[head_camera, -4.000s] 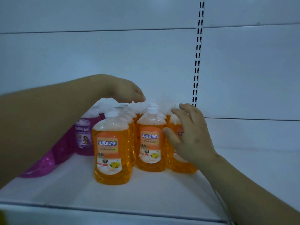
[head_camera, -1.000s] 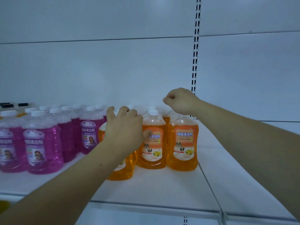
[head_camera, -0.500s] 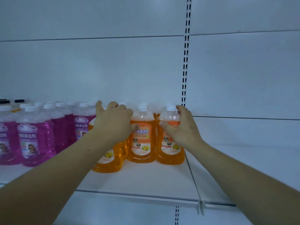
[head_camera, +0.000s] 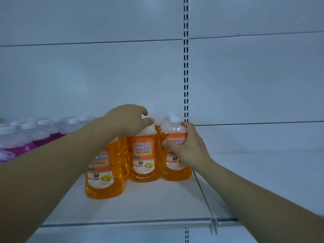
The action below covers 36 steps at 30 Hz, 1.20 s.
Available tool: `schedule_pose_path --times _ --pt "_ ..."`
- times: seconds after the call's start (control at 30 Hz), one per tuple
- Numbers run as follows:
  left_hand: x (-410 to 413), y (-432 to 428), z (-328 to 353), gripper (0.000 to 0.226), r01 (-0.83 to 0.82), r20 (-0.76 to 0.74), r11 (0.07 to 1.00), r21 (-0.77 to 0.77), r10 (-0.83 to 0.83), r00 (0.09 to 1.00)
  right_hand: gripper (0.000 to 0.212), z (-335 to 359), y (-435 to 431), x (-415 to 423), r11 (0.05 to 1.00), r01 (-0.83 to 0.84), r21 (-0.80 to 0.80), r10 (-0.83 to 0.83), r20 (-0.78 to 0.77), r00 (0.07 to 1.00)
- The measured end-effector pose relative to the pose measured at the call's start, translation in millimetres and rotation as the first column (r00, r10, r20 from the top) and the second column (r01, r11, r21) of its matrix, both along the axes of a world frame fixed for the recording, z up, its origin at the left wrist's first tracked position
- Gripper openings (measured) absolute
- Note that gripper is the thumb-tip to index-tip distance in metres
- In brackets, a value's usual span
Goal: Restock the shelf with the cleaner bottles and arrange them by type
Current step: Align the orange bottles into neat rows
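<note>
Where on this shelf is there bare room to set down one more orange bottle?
Two bare patches: the front strip of the shelf between the orange bottles and the shelf lip, and the next bay right of the bottle in the right hand. Left of the orange group, purple bottles stand packed.

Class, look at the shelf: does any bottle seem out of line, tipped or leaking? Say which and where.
The leftmost clear plastic bottle of orange cleaner stands forward of the two orange bottles beside it, breaking the front row on the white metal shelf. Nothing looks tipped or spilled.
</note>
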State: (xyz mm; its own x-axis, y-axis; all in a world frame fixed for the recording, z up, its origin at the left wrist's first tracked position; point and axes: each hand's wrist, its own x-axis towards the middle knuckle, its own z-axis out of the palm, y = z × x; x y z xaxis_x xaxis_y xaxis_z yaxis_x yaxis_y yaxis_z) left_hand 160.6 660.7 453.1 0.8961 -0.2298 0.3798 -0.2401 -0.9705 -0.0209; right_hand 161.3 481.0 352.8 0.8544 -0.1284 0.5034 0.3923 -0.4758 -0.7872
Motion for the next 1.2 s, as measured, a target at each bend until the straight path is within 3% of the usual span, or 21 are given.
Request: schedule_pose_path --times 0.2,0.4,0.67,0.8,0.9,1.07,1.2 --pt "15.6 -19.1 10.8 0.047 0.072 -0.053 0.997 0.001 -0.072 0.996 0.073 -3.1 -1.4 -0.2 1.0 -0.028 -0.003 0.028 -0.002 1.0" --pt "37.5 -31.0 18.9 0.043 0.041 -0.158 0.999 -0.006 -0.041 0.987 0.068 -6.4 -9.2 7.0 0.996 -0.086 -0.031 0.086 0.011 0.996" --pt "40.8 -32.0 14.3 0.045 0.015 -0.22 0.999 -0.035 -0.022 0.975 0.076 -6.0 -10.7 10.9 0.996 -0.035 -0.086 0.037 0.029 0.999" --pt "29.1 -27.3 11.5 0.045 0.032 -0.162 0.99 -0.136 -0.054 0.985 0.057 2.6 -20.0 12.5 0.989 -0.024 -0.146 0.037 0.091 0.995" --pt "7.0 -28.6 -0.8 0.051 0.048 -0.105 0.985 -0.168 -0.067 0.992 0.039 26.0 -30.1 17.4 0.994 -0.044 -0.095 0.054 0.107 0.993" --pt "-20.4 -39.1 -38.9 0.087 -0.029 0.095 0.974 0.224 0.008 0.995 0.035 83.3 -40.9 48.0 0.987 -0.14 -0.079 0.128 -0.135 0.982" --pt "-16.5 -42.6 -59.6 0.089 -0.08 0.142 0.98 0.184 0.054 0.988 0.025 100.6 -32.3 67.3 0.954 -0.247 -0.172 0.185 -0.313 0.932"
